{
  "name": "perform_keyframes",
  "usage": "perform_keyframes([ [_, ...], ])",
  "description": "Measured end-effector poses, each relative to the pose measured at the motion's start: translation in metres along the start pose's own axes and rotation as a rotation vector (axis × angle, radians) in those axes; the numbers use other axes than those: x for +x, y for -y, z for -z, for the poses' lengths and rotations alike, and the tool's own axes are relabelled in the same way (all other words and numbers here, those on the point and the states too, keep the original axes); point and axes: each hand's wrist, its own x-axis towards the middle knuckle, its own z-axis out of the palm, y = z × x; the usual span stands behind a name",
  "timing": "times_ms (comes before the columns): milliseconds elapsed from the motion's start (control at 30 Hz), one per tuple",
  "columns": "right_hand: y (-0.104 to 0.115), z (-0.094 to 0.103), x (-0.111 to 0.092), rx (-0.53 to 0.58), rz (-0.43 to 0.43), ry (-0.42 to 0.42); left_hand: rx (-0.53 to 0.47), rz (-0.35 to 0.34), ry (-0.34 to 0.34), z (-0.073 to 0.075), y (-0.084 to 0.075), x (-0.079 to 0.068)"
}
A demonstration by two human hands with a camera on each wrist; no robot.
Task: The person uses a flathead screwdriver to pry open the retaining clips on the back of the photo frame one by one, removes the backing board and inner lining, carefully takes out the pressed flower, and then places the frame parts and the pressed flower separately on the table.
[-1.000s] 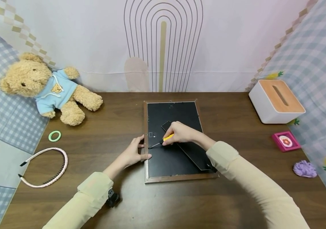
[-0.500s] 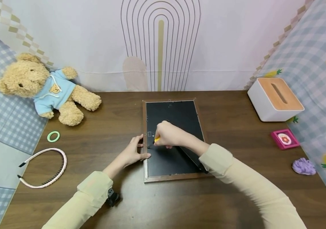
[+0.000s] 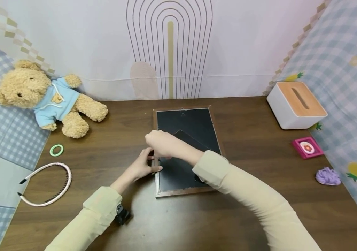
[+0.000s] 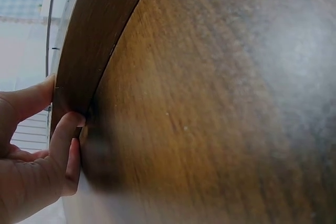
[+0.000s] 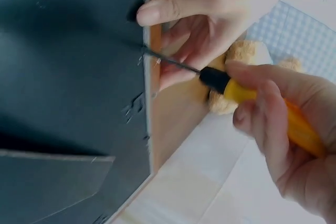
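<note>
A picture frame (image 3: 181,192) lies face down on the table, its black backing board (image 3: 184,120) and slanting stand flap (image 5: 58,187) on top. My left hand (image 3: 140,166) grips the frame's left edge, thumb over the top and fingers against the outer side, as the left wrist view shows. In my right hand (image 5: 283,124) is a screwdriver (image 5: 241,93) with a yellow and black handle. Its thin shaft reaches across the frame's rim, the tip right at the inner edge near small metal tabs. From the head view, the right hand (image 3: 165,144) hides the screwdriver.
A teddy bear (image 3: 56,99) in a blue hoodie leans at the back left, above a green ring (image 3: 52,152) and a headband (image 3: 69,177). To the right are a tissue box (image 3: 294,116), a pink box (image 3: 316,153) and a purple scrunchie (image 3: 328,176).
My right hand has moved left with the screwdriver, from over the backing board to the frame's left edge. My left hand keeps its grip there. The head view has shifted slightly.
</note>
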Motion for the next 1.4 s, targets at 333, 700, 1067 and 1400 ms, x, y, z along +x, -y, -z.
perform_keyframes([
  [333, -0.082, -0.024, -0.024, 0.344, 0.031, 0.044, 0.001, -0.006, -0.003, -0.005, 0.002, 0.006],
  [700, -0.026, -0.007, -0.015, 0.119, 0.045, -0.101, -0.026, -0.041, -0.026, -0.002, -0.003, 0.002],
  [1067, -0.012, 0.005, -0.005, 0.050, -0.027, -0.026, -0.033, -0.003, -0.015, 0.000, -0.002, 0.004],
  [1400, -0.089, 0.005, -0.045, 0.369, -0.083, -0.177, -0.035, 0.040, -0.035, -0.004, 0.002, 0.000],
])
